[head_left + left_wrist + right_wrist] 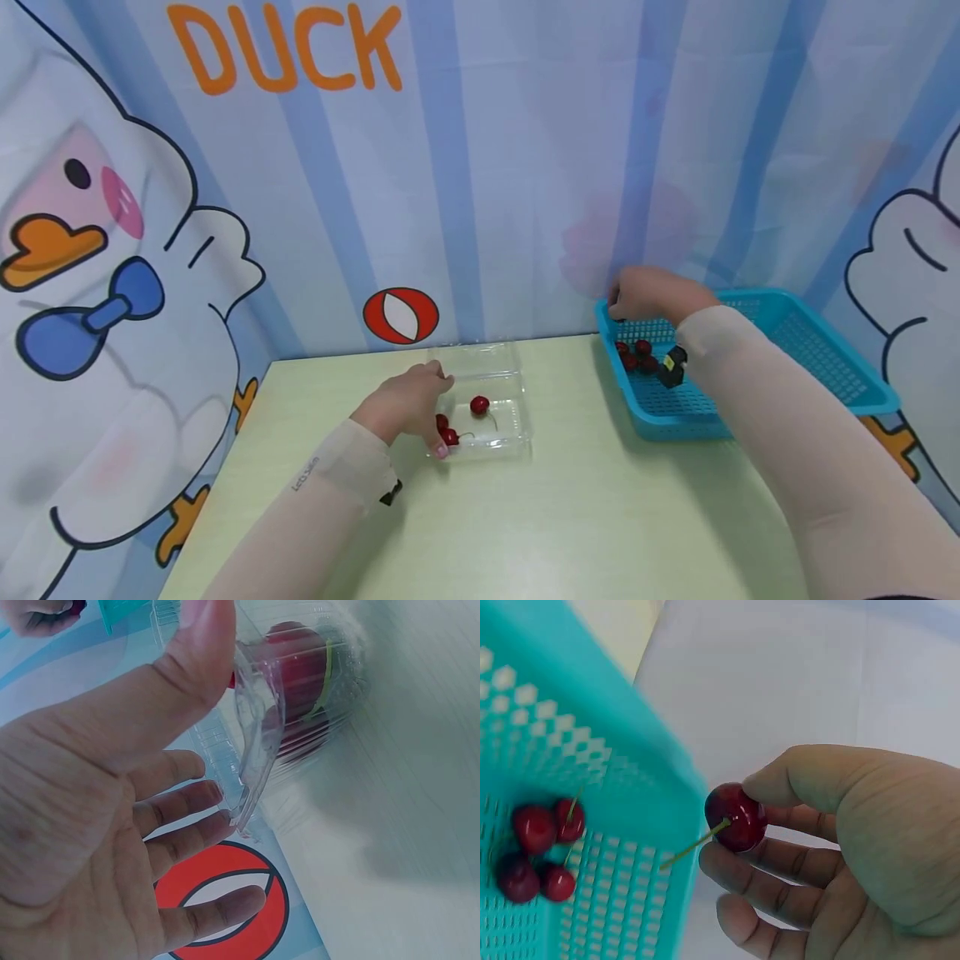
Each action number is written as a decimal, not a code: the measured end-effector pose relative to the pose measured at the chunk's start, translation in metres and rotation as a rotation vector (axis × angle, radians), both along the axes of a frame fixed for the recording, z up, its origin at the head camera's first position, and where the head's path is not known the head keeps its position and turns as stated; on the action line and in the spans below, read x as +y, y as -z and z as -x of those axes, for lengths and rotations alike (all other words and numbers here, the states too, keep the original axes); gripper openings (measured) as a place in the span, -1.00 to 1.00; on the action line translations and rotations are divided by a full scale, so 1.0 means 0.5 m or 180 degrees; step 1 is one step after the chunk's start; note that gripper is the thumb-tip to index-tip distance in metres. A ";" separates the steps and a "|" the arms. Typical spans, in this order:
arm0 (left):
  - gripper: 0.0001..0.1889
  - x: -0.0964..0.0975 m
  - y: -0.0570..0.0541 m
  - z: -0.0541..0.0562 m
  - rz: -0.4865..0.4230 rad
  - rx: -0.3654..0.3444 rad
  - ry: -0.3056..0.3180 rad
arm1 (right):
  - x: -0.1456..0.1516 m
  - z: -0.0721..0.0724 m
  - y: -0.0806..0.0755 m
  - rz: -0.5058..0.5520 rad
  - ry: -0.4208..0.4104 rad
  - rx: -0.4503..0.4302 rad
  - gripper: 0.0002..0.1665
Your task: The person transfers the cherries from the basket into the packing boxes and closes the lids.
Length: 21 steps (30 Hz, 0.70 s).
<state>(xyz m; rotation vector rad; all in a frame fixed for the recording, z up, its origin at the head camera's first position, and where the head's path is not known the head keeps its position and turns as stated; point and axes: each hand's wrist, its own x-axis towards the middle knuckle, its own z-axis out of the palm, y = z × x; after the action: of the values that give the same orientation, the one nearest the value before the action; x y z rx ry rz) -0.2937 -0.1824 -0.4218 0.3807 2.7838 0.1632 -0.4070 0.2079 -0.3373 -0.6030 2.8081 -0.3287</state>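
Observation:
My right hand (654, 293) is over the far left corner of the blue plastic basket (645, 423). It pinches a dark red cherry (731, 819) between thumb and fingers, and the green stem hangs toward the basket wall. Several cherries (537, 829) lie inside the basket. My left hand (405, 403) is at the left side of a clear plastic box (480, 448) with its lid folded back. Its thumb lies along the box edge and its fingers are loosely extended in the left wrist view. Red cherries (480, 406) with stems lie in the box, some partly hidden by the hand.
Both containers stand on a pale wooden table (570, 517). A curtain (517, 167) printed with ducks and stripes hangs directly behind the table. The basket stands at the right, some distance from the box.

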 end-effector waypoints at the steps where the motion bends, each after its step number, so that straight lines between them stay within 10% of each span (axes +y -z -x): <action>1: 0.27 0.000 0.000 0.000 0.0004 0.0001 0.0000 | -0.012 -0.003 -0.001 -0.0046 -0.0034 0.0050 -0.70; 21: 0.26 -0.003 -0.001 -0.001 -0.0058 -0.0002 -0.0030 | -0.290 -0.108 0.078 0.0467 -0.1147 -0.0180 -0.70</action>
<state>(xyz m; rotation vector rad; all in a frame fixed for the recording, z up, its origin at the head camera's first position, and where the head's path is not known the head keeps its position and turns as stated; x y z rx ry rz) -0.2934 -0.1838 -0.4214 0.3722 2.7857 0.1912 -0.3533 0.0631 -0.3763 -1.0929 2.5686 -0.4706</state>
